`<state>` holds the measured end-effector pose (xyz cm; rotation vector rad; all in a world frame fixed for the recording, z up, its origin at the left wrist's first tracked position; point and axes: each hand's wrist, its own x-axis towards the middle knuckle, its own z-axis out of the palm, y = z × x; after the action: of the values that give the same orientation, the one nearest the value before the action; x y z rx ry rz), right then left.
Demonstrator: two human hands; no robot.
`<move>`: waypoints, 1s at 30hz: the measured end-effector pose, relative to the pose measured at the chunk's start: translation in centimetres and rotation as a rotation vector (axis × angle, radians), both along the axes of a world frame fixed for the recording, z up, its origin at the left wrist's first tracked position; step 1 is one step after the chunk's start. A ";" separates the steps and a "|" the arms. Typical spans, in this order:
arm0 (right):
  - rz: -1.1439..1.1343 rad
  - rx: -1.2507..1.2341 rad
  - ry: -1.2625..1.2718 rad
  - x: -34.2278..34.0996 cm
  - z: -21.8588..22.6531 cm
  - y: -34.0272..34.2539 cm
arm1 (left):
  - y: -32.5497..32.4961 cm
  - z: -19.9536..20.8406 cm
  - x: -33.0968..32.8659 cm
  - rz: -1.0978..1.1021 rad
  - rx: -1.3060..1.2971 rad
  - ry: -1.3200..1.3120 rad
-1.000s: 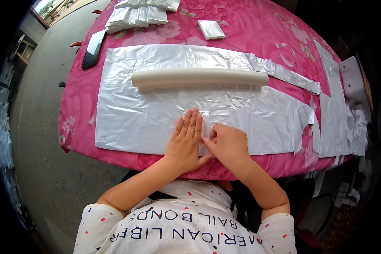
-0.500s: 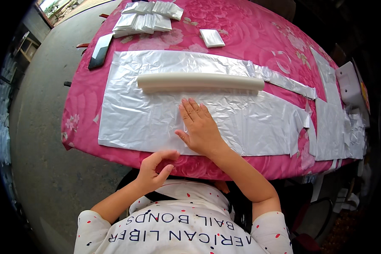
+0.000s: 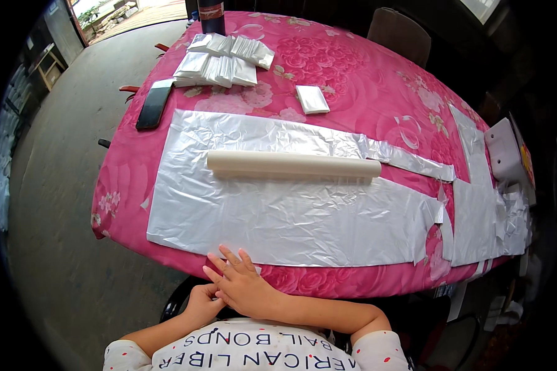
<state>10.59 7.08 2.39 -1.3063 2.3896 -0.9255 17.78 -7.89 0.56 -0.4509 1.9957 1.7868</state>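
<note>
My right hand (image 3: 246, 289) hovers over the table's near edge, its fingers spread and nothing in its palm that I can see. Tucked beneath it is my left hand (image 3: 203, 303), fingers curled in and partly hidden, so whatever they pinch does not show. Just beyond the hands lies a flat, wrinkled, translucent plastic bag (image 3: 278, 229) with handle strips at its right end. Across the bag rests a plain cream-coloured cylindrical roller (image 3: 294, 165), touched by neither hand.
A pink floral cloth (image 3: 353, 68) covers the table. Folded plastic bags (image 3: 220, 62) are stacked at the far left, with one folded packet (image 3: 312, 99) apart. A phone (image 3: 155, 105) lies left; a dark bottle (image 3: 212, 18) stands behind. More bags (image 3: 473, 216) and a white container (image 3: 503, 148) sit right.
My right hand has lifted off the bag and drawn back toward me, over my left hand. My left hand has moved slightly nearer my body. The view has shifted, showing more of the table's far side.
</note>
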 end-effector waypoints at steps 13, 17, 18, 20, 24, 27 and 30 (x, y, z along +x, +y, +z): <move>-0.439 -0.200 -0.098 -19.5 5.2 9.1 | 0.3 5.6 -7.7 -0.209 -0.441 0.762; -0.734 -0.650 -0.376 -32.0 1.9 10.7 | 0.9 5.2 -8.2 -0.268 -0.393 0.753; -0.812 -0.589 -0.306 -33.8 1.4 10.6 | 1.1 5.0 -8.2 -0.290 -0.391 0.769; -0.966 -0.466 -0.159 -36.1 0.5 10.5 | 1.5 5.0 -8.2 -0.301 -0.379 0.746; -1.106 0.014 0.223 -36.7 -0.4 10.2 | 1.4 5.2 -8.3 -0.295 -0.389 0.730; -1.089 0.059 0.333 -34.6 1.0 9.8 | 1.1 4.9 -8.4 -0.270 -0.404 0.739; -0.719 -0.098 0.266 -30.5 2.5 11.9 | 1.1 4.9 -8.8 -0.282 -0.415 0.782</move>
<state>-19.86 18.96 4.88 -0.5988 3.1378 -1.0972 9.00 -6.75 5.45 0.4887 2.7888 1.4824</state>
